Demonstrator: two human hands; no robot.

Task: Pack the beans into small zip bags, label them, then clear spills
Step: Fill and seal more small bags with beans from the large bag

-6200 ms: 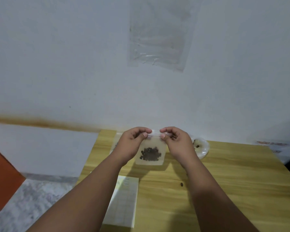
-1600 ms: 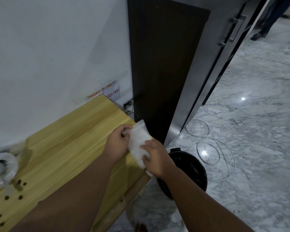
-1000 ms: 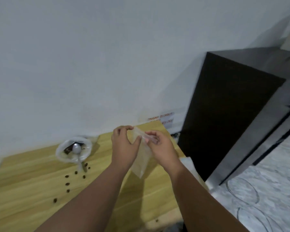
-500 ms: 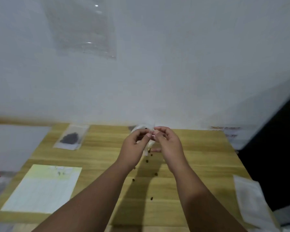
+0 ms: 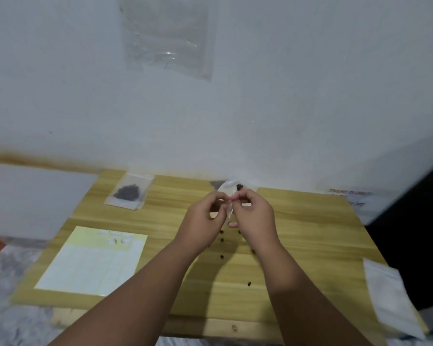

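Above the middle of the wooden table (image 5: 310, 221), my left hand (image 5: 205, 221) and my right hand (image 5: 254, 216) both pinch the top edge of a small clear zip bag (image 5: 230, 211) held upright between them. Most of the bag is hidden by my fingers. Just behind my hands stands a clear bowl of dark beans (image 5: 233, 189). Several loose beans (image 5: 222, 256) lie scattered on the table under and in front of my hands. A filled zip bag of beans (image 5: 129, 193) lies flat at the back left.
A pale yellow label sheet (image 5: 93, 263) lies at the front left of the table. A stack of unused white zip bags (image 5: 390, 295) lies at the front right corner. A white wall rises behind the table; a dark cabinet stands to the right.
The filled bag now lies at the back left. I took a fresh small bag from the right corner and brought it to the table's middle, where both hands pinch its top.
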